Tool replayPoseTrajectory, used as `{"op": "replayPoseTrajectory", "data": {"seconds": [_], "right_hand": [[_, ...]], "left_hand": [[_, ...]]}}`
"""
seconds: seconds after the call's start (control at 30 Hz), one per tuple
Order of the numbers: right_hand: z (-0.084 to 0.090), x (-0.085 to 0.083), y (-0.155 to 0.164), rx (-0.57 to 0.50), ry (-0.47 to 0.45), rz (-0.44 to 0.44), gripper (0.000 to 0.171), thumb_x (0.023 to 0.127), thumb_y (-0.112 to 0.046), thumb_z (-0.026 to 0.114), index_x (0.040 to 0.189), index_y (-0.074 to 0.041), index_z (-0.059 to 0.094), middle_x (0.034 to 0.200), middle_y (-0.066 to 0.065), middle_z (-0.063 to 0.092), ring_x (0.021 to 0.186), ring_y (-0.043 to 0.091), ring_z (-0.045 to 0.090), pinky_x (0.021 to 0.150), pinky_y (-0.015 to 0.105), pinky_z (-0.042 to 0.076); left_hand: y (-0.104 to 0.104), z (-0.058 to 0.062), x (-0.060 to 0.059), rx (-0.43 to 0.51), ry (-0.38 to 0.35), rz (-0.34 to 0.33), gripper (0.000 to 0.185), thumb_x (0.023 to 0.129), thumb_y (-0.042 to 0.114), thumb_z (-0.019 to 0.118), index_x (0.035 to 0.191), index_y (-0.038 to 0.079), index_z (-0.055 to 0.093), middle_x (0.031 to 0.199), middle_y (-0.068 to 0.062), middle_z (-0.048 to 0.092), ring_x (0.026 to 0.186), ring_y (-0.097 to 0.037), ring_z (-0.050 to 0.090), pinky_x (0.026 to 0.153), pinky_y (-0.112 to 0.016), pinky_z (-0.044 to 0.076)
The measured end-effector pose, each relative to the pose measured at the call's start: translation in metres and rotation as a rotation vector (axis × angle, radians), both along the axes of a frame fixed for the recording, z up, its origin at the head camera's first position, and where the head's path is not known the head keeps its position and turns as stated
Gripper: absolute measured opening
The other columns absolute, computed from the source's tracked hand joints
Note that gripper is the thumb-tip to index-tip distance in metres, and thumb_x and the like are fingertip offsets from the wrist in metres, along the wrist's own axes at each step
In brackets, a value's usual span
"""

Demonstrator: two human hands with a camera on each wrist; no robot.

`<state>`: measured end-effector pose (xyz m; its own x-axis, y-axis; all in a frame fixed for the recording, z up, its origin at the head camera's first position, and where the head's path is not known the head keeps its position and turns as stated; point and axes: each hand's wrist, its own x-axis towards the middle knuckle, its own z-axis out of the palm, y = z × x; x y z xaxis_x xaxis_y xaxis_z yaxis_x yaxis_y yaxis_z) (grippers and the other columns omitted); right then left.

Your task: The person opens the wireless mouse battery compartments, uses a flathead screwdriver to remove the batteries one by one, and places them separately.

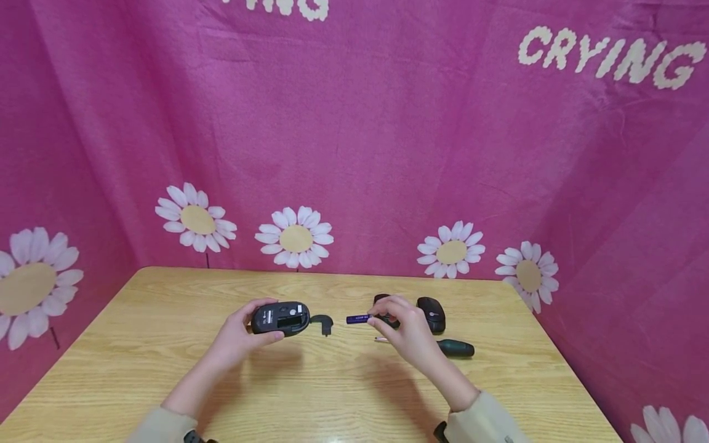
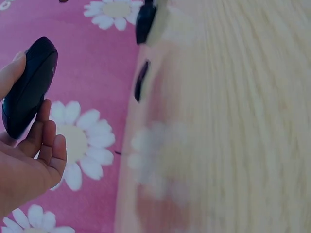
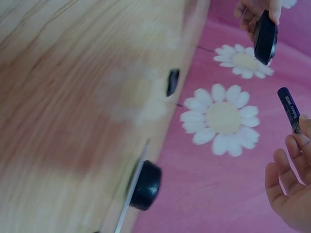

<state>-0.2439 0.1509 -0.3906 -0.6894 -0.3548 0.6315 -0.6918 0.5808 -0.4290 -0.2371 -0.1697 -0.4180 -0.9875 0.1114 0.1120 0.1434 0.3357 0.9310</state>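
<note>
Low and left of centre, your left hand grips the mouse by its edges, likely to bare the slot, while at lower centre your right hand pinches the battery's end between fingers, probably freeing its tip

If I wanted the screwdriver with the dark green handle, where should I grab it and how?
I'd grip the fat, dark green handle from above, coming from the person's right. That rounded end points right and looks easiest to hold, while the thin silver metal shaft points left and is partly hidden behind the right hand.
</note>
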Motion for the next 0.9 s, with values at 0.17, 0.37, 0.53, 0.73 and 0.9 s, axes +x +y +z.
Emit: {"op": "replayPoseTrajectory", "data": {"seconds": [0.17,0.37,0.53,0.73,0.9], "right_hand": [[-0.014,-0.013,0.004,-0.002,-0.049,-0.022,0.008,0.081,-0.014,0.074,0.088,-0.014,0.070,0.095,-0.003,0.066,0.085,0.015,0.062,0.068,0.035,0.054],[-0.029,-0.027,0.005,0.025,-0.083,-0.036,0.008,0.079,-0.013,0.075,0.085,-0.014,0.071,0.091,-0.004,0.066,0.089,0.014,0.062,0.072,0.031,0.052],[-0.039,-0.036,0.002,0.078,-0.091,-0.053,0.008,0.078,-0.015,0.077,0.083,-0.013,0.071,0.085,-0.005,0.064,0.080,0.013,0.059,0.068,0.029,0.050],[-0.043,-0.043,-0.004,0.133,-0.121,-0.109,0.008,0.079,-0.017,0.076,0.084,-0.014,0.070,0.085,-0.003,0.064,0.080,0.018,0.059,0.067,0.028,0.049],[-0.046,-0.050,-0.008,0.156,-0.192,-0.146,0.008,0.081,-0.020,0.075,0.084,-0.014,0.071,0.084,0.000,0.063,0.080,0.022,0.059,0.066,0.030,0.048]], "left_hand": [[-0.008,-0.011,-0.010,-0.053,-0.004,0.014,0.068,0.074,0.025,0.081,0.133,0.012,0.050,0.131,-0.017,0.051,0.108,-0.031,0.053,0.083,-0.032,0.050],[-0.017,-0.022,-0.022,-0.114,-0.023,0.022,0.071,0.074,0.031,0.080,0.134,0.010,0.047,0.131,-0.018,0.051,0.117,-0.034,0.048,0.095,-0.047,0.042],[-0.022,-0.028,-0.031,-0.111,-0.067,0.026,0.073,0.074,0.031,0.081,0.135,0.010,0.047,0.133,-0.019,0.050,0.121,-0.036,0.044,0.099,-0.052,0.037],[-0.024,-0.031,-0.039,-0.124,-0.105,0.022,0.074,0.074,0.031,0.080,0.136,0.008,0.046,0.136,-0.023,0.046,0.124,-0.039,0.043,0.103,-0.057,0.033],[-0.025,-0.032,-0.044,-0.146,-0.114,0.012,0.072,0.074,0.029,0.081,0.134,0.005,0.048,0.133,-0.025,0.049,0.120,-0.039,0.047,0.103,-0.055,0.035]]}}
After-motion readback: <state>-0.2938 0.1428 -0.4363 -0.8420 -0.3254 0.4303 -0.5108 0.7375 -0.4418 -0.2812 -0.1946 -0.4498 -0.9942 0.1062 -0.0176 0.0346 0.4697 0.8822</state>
